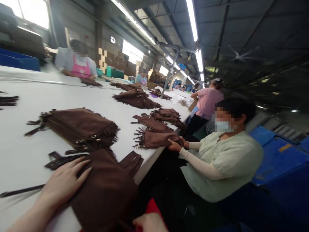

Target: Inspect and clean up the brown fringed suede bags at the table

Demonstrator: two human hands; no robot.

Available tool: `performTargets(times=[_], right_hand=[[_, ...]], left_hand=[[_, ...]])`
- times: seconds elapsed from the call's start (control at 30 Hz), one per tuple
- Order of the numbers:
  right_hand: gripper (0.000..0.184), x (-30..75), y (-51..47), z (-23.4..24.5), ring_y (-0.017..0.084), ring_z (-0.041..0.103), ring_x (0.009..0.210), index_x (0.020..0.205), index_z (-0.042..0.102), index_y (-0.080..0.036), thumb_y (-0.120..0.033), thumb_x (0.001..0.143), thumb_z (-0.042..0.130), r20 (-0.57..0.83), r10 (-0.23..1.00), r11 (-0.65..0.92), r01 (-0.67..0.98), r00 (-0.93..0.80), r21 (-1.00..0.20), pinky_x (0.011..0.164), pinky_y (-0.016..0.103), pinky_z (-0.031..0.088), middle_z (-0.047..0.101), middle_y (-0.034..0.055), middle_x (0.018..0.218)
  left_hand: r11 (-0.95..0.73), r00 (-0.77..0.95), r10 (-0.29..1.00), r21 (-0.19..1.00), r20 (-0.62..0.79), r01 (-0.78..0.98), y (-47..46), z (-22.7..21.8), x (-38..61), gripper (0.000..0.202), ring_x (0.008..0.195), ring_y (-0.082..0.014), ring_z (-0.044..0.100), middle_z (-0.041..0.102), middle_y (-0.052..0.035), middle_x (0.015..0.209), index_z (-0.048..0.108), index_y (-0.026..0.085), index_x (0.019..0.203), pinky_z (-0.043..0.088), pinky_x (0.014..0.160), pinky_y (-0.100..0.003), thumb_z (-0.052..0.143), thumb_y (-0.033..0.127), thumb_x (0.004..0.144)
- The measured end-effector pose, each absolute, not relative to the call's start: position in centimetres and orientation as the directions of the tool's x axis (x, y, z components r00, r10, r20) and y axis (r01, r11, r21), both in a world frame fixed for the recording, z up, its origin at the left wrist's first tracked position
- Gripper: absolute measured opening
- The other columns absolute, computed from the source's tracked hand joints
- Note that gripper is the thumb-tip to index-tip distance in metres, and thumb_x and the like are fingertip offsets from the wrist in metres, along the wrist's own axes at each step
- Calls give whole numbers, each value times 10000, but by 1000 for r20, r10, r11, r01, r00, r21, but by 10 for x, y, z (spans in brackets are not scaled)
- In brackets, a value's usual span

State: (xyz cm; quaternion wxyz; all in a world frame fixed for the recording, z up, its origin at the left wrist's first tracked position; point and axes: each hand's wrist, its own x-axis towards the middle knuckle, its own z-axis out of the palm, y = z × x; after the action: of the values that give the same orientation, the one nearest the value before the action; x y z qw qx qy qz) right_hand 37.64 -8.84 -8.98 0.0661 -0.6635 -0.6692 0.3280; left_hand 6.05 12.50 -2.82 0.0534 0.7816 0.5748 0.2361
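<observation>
A brown fabric bag point(103, 190) lies over the near table edge, its lower part hanging toward me. My left hand point(66, 178) rests on the bag's left side with fingers stretched out, near a bundle of dark straps point(60, 161). At the bottom edge, partly cut off, my right hand point(151, 223) is closed beside the bag's lower right, in front of a red piece point(153, 209); what its fingers hold is hidden. Just beyond lies a stack of brown fringed bags point(82, 124) with metal rings. Folded brown strips point(131, 162) stick out right of my bag.
At the right, a co-worker point(224, 154) handles a fringed brown bag point(160, 139) at the table edge. More brown piles point(135, 98) lie along the white table point(21, 129). Other people work farther off. Blue bins point(280, 158) stand behind the co-worker.
</observation>
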Motion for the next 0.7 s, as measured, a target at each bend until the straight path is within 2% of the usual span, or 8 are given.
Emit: performTargets(times=[0.1, 0.17, 0.23, 0.3, 0.4, 0.5, 0.6, 0.7], right_hand=[[573, 369, -93, -105, 272, 716, 860, 1144, 708, -268, -109, 600, 627, -406, 911, -78, 934, -76, -349, 752, 299, 531, 765, 68, 924], [732, 374, -95, -114, 314, 715, 866, 1274, 625, -177, -64, 551, 629, -423, 905, -85, 956, -43, -280, 739, 337, 537, 754, 141, 953], [796, 384, -97, -120, 308, 715, 879, 1344, 554, -143, -47, 557, 617, -423, 906, -136, 939, -12, -317, 765, 348, 538, 750, 146, 941], [744, 393, -99, -121, 260, 709, 903, 1360, 531, -164, -78, 624, 602, -390, 921, -184, 856, -22, -484, 821, 334, 532, 746, 110, 961], [615, 395, -98, -112, 257, 648, 1074, 1285, 586, -181, -183, 673, 651, -265, 962, -167, 628, -66, -760, 969, 372, 484, 681, 115, 1179], [607, 377, -88, -97, 278, 531, 1251, 1248, 603, -222, -251, 653, 717, -179, 980, -154, 228, -93, -962, 1093, 431, 376, 598, 91, 1333], [517, 349, -75, -80, 274, 557, 1221, 1201, 635, -213, -298, 698, 719, -188, 966, -219, -179, -178, -959, 1080, 445, 382, 650, 80, 1262], [341, 323, -67, -68, 275, 650, 1036, 1028, 712, -159, -345, 743, 707, -216, 956, -268, -288, -199, -919, 952, 424, 480, 737, 97, 1014]], left_hand=[[-325, 236, 922, 281, 307, 903, 113, -12, 69, 581, 1231, -282, 550, 602, -86, 1333, 679, 197, 1174, 383, 1105, -435, 363, 555, 842], [-316, 234, 926, 268, 297, 910, 109, -7, 74, 548, 1243, -261, 540, 591, -72, 1348, 665, 206, 1197, 372, 1109, -421, 363, 530, 872], [-303, 222, 929, 263, 297, 916, 105, -6, 76, 520, 1246, -253, 534, 587, -69, 1353, 658, 210, 1206, 369, 1106, -415, 374, 512, 892], [-300, 215, 927, 265, 306, 916, 103, -6, 76, 493, 1244, -254, 533, 587, -70, 1351, 659, 215, 1200, 371, 1099, -413, 398, 502, 897], [-304, 212, 924, 276, 317, 912, 101, -6, 76, 464, 1234, -255, 537, 594, -64, 1341, 662, 220, 1193, 372, 1092, -406, 428, 492, 898], [-301, 207, 925, 282, 318, 911, 102, -8, 77, 455, 1224, -253, 541, 601, -61, 1330, 661, 218, 1193, 373, 1085, -397, 439, 487, 901], [-306, 211, 923, 285, 321, 908, 103, -9, 77, 449, 1220, -253, 542, 602, -58, 1328, 661, 222, 1194, 375, 1079, -399, 443, 486, 904], [-314, 215, 920, 287, 329, 905, 102, -11, 76, 446, 1218, -252, 543, 600, -58, 1330, 660, 222, 1195, 375, 1077, -399, 446, 486, 905]])
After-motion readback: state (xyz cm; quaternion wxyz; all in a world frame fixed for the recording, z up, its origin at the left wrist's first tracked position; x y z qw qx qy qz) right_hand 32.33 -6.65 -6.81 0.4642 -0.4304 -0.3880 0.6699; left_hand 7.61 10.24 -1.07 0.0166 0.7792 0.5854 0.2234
